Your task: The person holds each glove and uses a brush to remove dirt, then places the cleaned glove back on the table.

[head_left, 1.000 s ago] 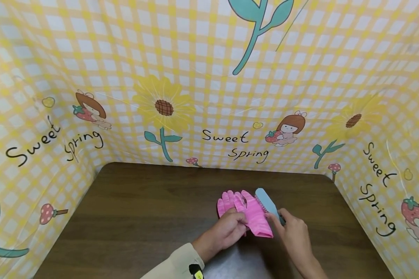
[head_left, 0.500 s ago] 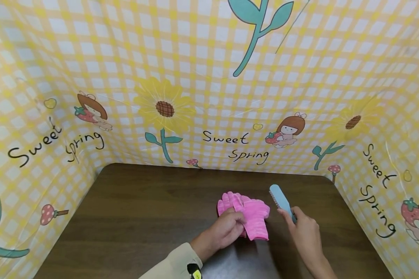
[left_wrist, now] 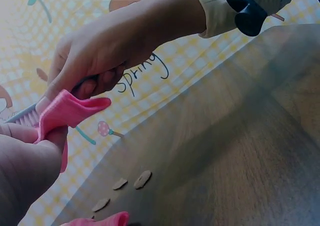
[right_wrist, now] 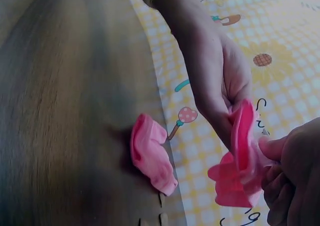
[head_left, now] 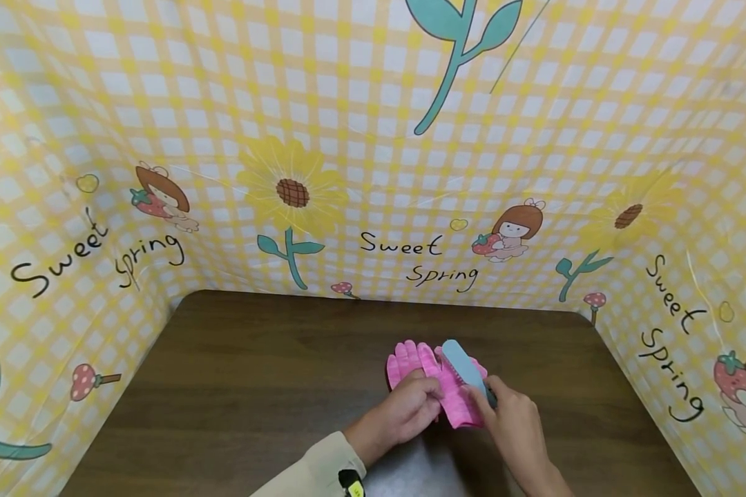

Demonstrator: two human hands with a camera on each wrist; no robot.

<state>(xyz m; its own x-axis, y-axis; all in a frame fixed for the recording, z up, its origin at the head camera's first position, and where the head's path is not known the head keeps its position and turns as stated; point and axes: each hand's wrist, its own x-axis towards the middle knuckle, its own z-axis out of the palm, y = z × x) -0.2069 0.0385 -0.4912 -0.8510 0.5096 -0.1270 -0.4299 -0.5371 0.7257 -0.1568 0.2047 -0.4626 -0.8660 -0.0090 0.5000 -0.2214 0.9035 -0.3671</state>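
My left hand (head_left: 410,411) pinches a pink knit glove (head_left: 456,402) near the right of the table, its cuff hanging toward me. A light-blue brush (head_left: 463,364) with short pale bristles is in my right hand (head_left: 517,429), fingers curled round the dark handle. Its bristle side lies against the glove's face, slanting across it. In the left wrist view the bristles (left_wrist: 27,118) show close behind the raised pink fabric. The right wrist view shows the held glove (right_wrist: 245,146) edge-on between both hands. A second pink glove (right_wrist: 150,153) lies on the table below.
The dark wood-grain table (head_left: 255,386) stands inside a yellow checked cloth (head_left: 373,172) printed with flowers, which rises at its back and sides. Several small flat brownish pieces (left_wrist: 143,179) lie on the table near the gloves.
The brush lifted off to the right half a second ago and is now back left over the glove. The glove's free part has shifted. The left hand holds nearly the same spot.
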